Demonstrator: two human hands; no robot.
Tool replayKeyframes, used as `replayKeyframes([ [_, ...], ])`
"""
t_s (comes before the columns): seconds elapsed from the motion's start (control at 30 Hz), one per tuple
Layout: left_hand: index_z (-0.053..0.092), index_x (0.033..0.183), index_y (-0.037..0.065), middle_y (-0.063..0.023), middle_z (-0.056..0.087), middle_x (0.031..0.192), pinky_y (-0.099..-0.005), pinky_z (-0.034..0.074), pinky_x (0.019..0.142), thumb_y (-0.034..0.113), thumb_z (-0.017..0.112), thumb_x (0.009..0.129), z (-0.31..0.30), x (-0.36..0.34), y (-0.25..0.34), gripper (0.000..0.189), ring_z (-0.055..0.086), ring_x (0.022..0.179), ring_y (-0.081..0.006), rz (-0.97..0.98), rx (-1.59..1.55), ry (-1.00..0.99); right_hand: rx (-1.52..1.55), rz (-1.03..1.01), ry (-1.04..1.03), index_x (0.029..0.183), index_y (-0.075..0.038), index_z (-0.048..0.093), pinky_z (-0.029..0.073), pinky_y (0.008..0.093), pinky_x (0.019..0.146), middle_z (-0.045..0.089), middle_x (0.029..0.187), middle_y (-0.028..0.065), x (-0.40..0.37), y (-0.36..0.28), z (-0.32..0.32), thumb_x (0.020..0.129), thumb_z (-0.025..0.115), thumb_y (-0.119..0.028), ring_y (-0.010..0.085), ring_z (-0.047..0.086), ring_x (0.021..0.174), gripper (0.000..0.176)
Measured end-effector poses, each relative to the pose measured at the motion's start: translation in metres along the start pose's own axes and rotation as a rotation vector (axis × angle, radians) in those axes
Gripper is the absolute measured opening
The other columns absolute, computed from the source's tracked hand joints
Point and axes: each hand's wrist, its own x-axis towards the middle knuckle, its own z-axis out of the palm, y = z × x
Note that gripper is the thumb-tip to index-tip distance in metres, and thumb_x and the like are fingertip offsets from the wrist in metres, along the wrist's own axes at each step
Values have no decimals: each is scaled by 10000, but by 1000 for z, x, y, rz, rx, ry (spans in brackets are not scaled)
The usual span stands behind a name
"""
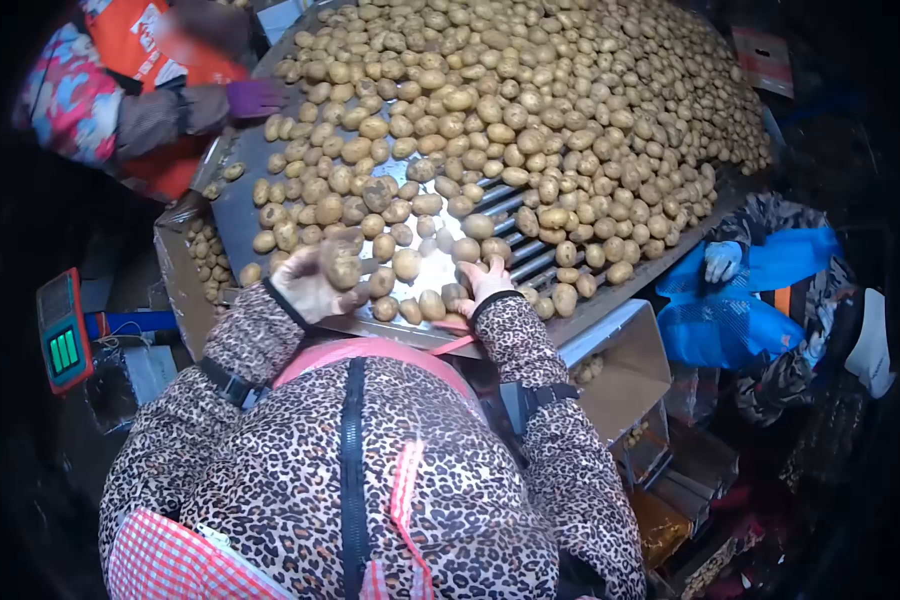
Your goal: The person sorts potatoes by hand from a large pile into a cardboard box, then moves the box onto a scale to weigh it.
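Note:
Many potatoes (570,110) cover a metal sorting table (240,200) with a barred grate (500,200). At its near edge my left hand (310,285) has its fingers wrapped round a potato (341,266), palm turned upward. To the right, my right hand (485,282) rests at the near edge with its fingers curved over a potato (454,296). Loose potatoes lie between the two hands on the shiny metal. Both sleeves are leopard-patterned.
A cardboard box (185,285) of potatoes stands at the left, near a scale (62,330) with a green display. Another open box (625,370) is at the right. A co-worker's purple glove (255,98) reaches the table; a second co-worker holds blue bags (720,320).

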Motion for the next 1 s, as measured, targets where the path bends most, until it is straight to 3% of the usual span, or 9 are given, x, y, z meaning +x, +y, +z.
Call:
replayKeyframes([
  [0.1,342,1418,139,-231,461,1352,-368,538,684,306,536,921,-27,14,6,558,596,1051,-366,-93,-43,-32,240,-235,227,1178,-164,614,460,432,966,493,1218,232,42,42,38,729,708,-349,357,542,1127,495],
  [0.2,489,1273,137,-85,666,914,-281,473,509,342,505,941,-2,29,-1,391,552,511,-190,-34,101,137,1579,65,124,1092,-106,612,525,391,777,612,1021,150,6,15,7,809,636,-381,327,616,902,395],
  [0.33,552,1135,117,-117,577,749,-282,332,396,443,518,916,35,73,-24,395,456,492,-164,7,293,422,2458,-469,-615,1220,-77,513,519,455,722,565,1117,164,-52,3,1,842,590,-333,364,555,1004,462],
  [0.43,516,1222,101,-172,551,998,-407,393,709,361,539,858,58,85,-68,448,510,835,-293,174,1417,81,2483,-563,-757,1365,-74,410,488,504,862,504,1263,162,-62,3,26,859,586,-333,394,488,1175,594],
  [0.5,454,1339,104,-235,531,1215,-514,397,983,309,540,804,75,83,-97,579,498,1121,-389,346,2060,-265,2265,-352,85,1390,-35,367,434,502,980,424,1404,141,-73,1,49,894,593,-197,307,502,1214,569],
  [0.6,461,1315,77,-227,503,1203,-489,417,888,315,562,762,58,88,-94,611,508,1038,-398,618,2097,-420,1673,-733,314,1364,-58,393,461,405,943,523,1260,167,-117,34,34,828,678,-300,280,574,1087,653],
  [0.63,488,1282,79,-218,524,1151,-474,419,859,291,586,742,61,91,-75,589,516,1004,-383,638,2080,-401,2111,-777,46,1368,-56,385,462,437,935,530,1230,175,-140,57,31,812,705,-282,304,575,1073,680],
  [0.83,487,1296,173,-183,428,1333,-510,338,1000,265,657,725,-31,108,36,603,435,1190,-387,779,2749,386,1023,309,754,1362,-39,397,470,385,929,514,1230,139,-258,281,68,837,657,-223,254,553,1076,614],
  [1.0,540,1220,192,-184,465,1278,-462,473,885,197,696,708,-58,89,47,535,499,1082,-357,566,2739,-128,1531,348,624,1289,22,486,438,365,956,557,1211,185,-172,168,-2,877,565,-192,276,555,1095,471],
])
